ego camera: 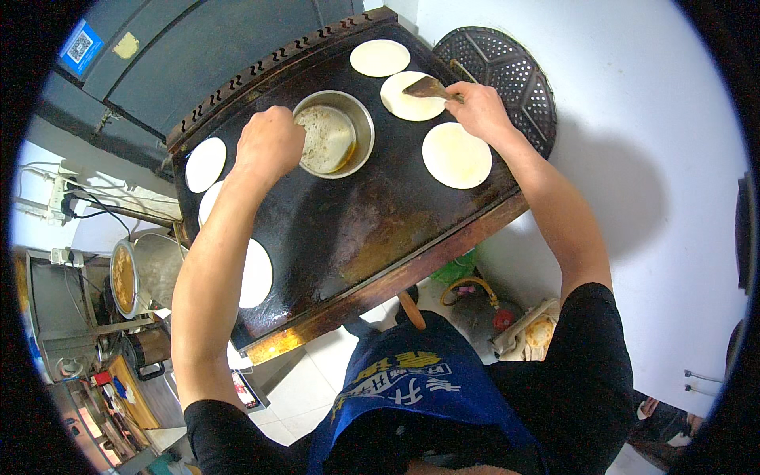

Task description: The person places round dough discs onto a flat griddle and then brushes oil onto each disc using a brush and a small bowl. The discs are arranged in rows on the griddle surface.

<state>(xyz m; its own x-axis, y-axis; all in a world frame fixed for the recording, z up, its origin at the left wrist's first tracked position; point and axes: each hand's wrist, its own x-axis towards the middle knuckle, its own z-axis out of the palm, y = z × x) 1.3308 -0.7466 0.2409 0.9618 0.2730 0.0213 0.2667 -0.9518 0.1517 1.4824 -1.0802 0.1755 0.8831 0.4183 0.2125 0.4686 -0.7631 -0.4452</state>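
Note:
On a dark metal griddle (356, 219) stands a round steel pot (367, 135) with brownish oily liquid inside. My left hand (270, 142) is closed at the pot's left rim; its fingertips and whatever they grip are hidden. My right hand (480, 110) holds a flat brush or scraper (426, 87), its dark end resting on a pale dough round (407, 108). Another round (380, 57) lies beyond it and one (457, 155) nearer me. Along the griddle's left side are a white round (206, 164) and two more, partly covered by my left forearm.
A black perforated round rack (504, 77) leans at the wall beyond the right edge. Left of the griddle are a large pot of brown food (124, 279) and power cords (95, 202). Below the front edge are a yellow hose (475, 282) and a wooden handle (411, 310).

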